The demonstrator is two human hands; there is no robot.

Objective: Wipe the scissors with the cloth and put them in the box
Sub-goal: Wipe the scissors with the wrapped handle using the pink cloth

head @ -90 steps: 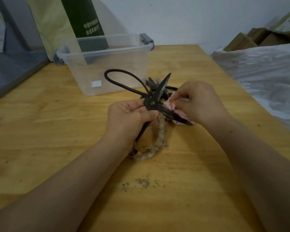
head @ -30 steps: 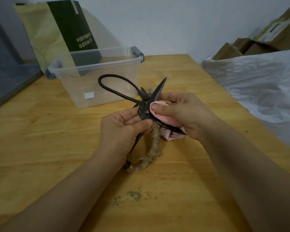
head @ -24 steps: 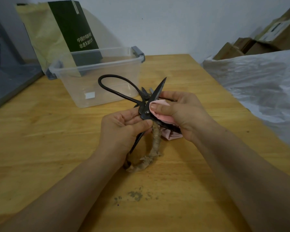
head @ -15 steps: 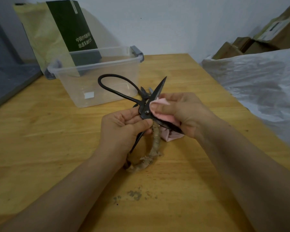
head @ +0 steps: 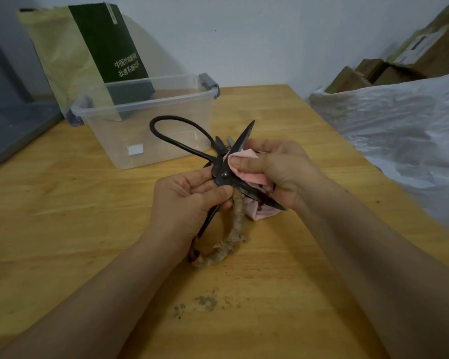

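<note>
both forearms are bare as far as they show, and the left hand (head: 189, 200) and right hand (head: 283, 172) are bare too, with short, plain nails.

Box (head: 114, 130): on your worktop (head: 62, 216), rear left.
Scissors (head: 222, 174): before the box, above the worktop.
Cloth (head: 252, 178): right of scissors.

Ahead of me the box (head: 145, 141) stands with its top open, near the far edge of the table (head: 49, 216). A green bag (head: 106, 47) leans close behind it. Wide wood lies on my left; crumpled plastic sheeting (head: 399, 130) crowds the right.
</note>
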